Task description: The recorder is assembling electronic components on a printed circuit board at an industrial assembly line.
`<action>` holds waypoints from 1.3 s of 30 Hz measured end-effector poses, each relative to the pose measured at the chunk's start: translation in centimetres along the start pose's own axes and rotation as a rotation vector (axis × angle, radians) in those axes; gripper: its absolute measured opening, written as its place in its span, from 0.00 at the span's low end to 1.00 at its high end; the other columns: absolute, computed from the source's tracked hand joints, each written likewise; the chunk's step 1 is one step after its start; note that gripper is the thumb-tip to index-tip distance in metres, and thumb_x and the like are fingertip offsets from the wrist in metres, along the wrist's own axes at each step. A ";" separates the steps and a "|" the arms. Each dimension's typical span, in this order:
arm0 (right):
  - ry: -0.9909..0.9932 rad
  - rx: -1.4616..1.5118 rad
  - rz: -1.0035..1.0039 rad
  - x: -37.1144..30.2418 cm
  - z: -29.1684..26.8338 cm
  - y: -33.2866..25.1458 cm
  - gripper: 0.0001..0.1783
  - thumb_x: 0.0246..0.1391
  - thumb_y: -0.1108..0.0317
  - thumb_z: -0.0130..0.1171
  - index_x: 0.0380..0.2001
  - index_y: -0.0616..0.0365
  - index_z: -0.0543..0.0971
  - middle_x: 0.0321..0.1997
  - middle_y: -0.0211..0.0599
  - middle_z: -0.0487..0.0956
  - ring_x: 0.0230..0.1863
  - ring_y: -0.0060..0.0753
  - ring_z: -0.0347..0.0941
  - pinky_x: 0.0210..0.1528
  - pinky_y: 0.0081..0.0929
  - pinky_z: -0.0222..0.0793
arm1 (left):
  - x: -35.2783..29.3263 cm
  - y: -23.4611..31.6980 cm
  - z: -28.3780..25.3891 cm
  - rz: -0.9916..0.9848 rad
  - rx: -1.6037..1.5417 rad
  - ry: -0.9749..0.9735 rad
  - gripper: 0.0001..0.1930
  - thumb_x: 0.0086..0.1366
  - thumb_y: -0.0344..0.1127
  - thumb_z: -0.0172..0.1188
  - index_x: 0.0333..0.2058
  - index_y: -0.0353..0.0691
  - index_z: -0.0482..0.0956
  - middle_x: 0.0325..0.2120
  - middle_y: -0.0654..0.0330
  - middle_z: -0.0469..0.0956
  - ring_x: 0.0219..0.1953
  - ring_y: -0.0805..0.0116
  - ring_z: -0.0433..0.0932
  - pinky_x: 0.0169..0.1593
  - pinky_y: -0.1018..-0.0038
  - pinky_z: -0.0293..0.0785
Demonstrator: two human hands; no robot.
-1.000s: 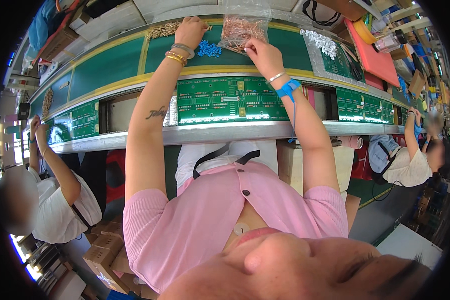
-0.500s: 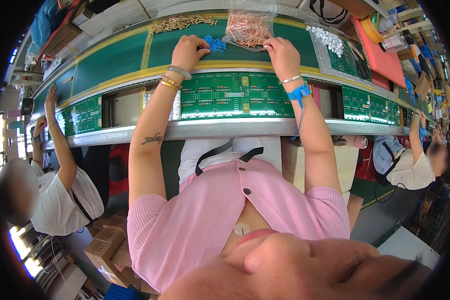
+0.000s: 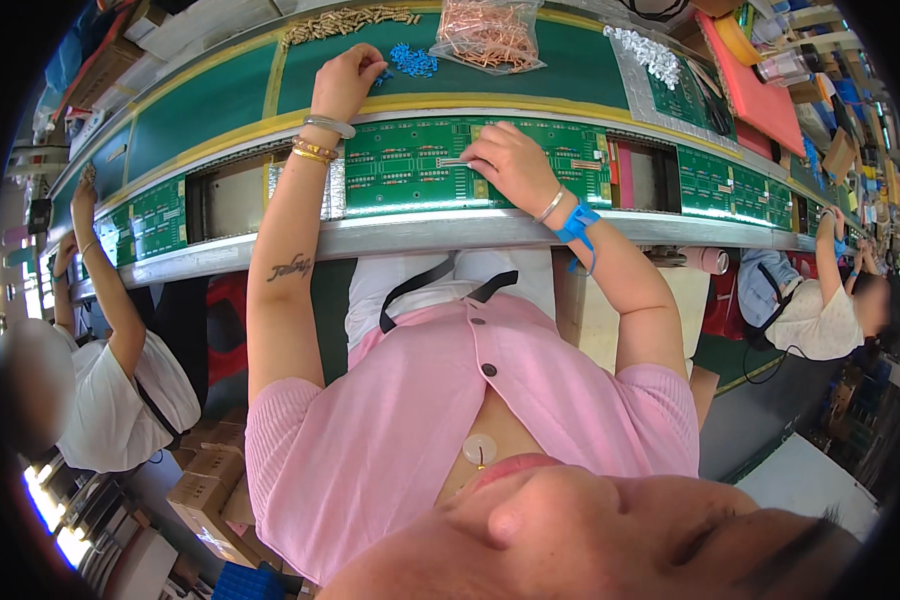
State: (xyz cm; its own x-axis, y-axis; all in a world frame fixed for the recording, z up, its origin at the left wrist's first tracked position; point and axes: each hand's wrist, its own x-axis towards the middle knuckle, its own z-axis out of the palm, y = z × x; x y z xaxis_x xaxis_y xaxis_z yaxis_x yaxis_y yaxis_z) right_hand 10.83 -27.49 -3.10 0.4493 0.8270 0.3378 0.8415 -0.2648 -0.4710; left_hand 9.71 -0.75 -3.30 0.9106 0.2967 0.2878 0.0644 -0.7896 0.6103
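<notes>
My left hand (image 3: 348, 85) is held over the green bench top, its thumb and fingers pinched together by a few small blue components (image 3: 382, 77). Just right of its fingertips lies a loose pile of blue components (image 3: 414, 61). Over the green circuit board (image 3: 400, 190) in front of me, my right hand (image 3: 512, 165) bends inward with thumb and fingers closed, tips down at the board's surface. Whatever those fingers hold is too small or hidden to make out. The board carries rows of small parts and a short grey strip of wires.
Behind the board lie tan cylindrical parts (image 3: 350, 22), a clear bag of copper-coloured pins (image 3: 485, 38) and white parts (image 3: 648, 58). A metal rail (image 3: 420, 226) edges the line near me. Further boards (image 3: 735, 190) sit along it. People work at both sides.
My right hand has left the bag of copper-coloured pins and come down, nearer and leftward, onto the circuit board. My left hand has shifted slightly left and away from the blue pile.
</notes>
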 end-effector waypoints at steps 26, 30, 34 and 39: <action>-0.069 -0.294 0.054 1.1 -2.4 -0.2 0.13 0.43 0.73 0.51 0.35 0.51 0.77 0.47 0.36 0.72 0.49 0.39 0.66 0.44 0.34 0.66 | -1.0 0.0 -0.4 -0.043 0.051 -0.079 0.07 0.50 0.36 0.61 0.29 0.42 0.78 0.22 0.59 0.76 0.30 0.60 0.74 0.35 0.67 0.71; 0.198 -0.342 0.265 5.6 -1.5 5.0 0.06 0.48 0.65 0.53 0.28 0.50 0.78 0.31 0.36 0.77 0.34 0.39 0.73 0.31 0.35 0.69 | -0.8 0.0 -0.1 -0.029 0.026 0.009 0.07 0.53 0.35 0.59 0.31 0.43 0.79 0.26 0.57 0.78 0.31 0.60 0.76 0.35 0.69 0.72; 0.181 -0.458 0.446 8.2 0.0 6.5 0.10 0.44 0.59 0.58 0.25 0.53 0.78 0.23 0.39 0.78 0.27 0.42 0.75 0.29 0.36 0.71 | -0.7 -0.2 0.5 0.026 0.061 0.076 0.06 0.54 0.34 0.58 0.31 0.43 0.80 0.27 0.57 0.78 0.32 0.60 0.76 0.36 0.69 0.72; 0.212 -0.550 0.437 8.4 0.4 6.4 0.07 0.40 0.65 0.58 0.18 0.56 0.78 0.22 0.42 0.78 0.27 0.43 0.76 0.27 0.35 0.71 | -0.7 -0.9 0.2 0.256 0.130 0.223 0.06 0.51 0.34 0.60 0.29 0.44 0.81 0.27 0.60 0.78 0.32 0.60 0.75 0.36 0.69 0.71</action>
State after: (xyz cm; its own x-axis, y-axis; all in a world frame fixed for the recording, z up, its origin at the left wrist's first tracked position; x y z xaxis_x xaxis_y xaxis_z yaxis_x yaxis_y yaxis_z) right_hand 19.85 -22.07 -3.63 0.7800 0.4898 0.3895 0.5758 -0.8054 -0.1402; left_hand 9.07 -0.38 -4.21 0.7936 0.1792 0.5814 -0.0896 -0.9107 0.4031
